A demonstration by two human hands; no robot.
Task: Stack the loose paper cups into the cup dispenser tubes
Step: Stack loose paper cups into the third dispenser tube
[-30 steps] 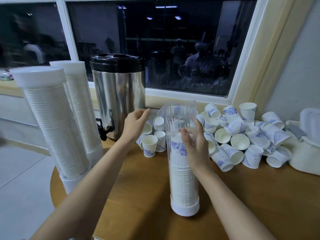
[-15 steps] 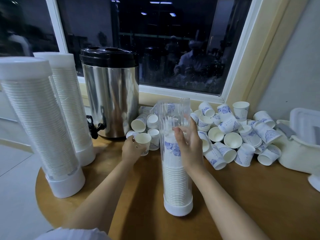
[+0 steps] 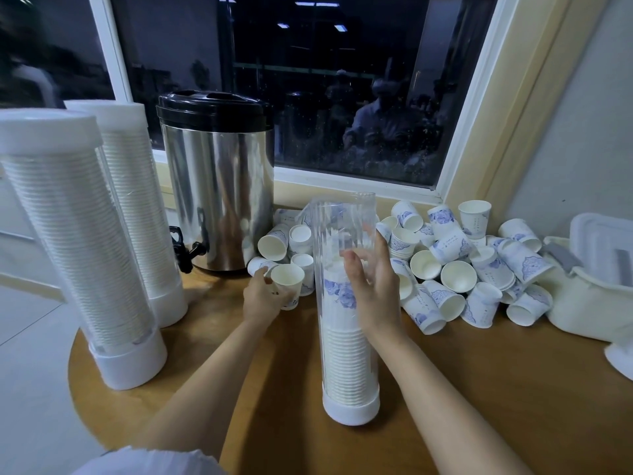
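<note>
My left hand point(image 3: 262, 298) has a cup point(image 3: 289, 281). The fingers are curled round its wall and it is held low, just above the table point(image 3: 479, 389), mouth up and tipped a little toward me. The tube point(image 3: 342, 217) stands upright just right of that hand, with its white base on the table and its open end at the top.

My right hand point(image 3: 375, 289) steadies the tube about halfway up. The fingers are nearly straight along the tube's right side and the thumb is across the front, so it braces the tube more than it clamps it.

What matters for the next move is height. The tube's long axis is vertical and its mouth is well above the cup and a little to the right. I judge that the cup has to go up past the rim, then across, then straight down the bore.

The stack point(image 3: 346, 365) inside reaches about mid-tube. Its top cup shows its whole printed wall with the rims bunched below. From that I read the stack as mouth-down, in which case my cup needs turning over on the way up.

The left hand is the one to make the move, since it already holds the cup and is near the tube. The pile point(image 3: 455, 265) of loose cups lies far right of the tube, and more cups lie just beyond my left hand.
</note>
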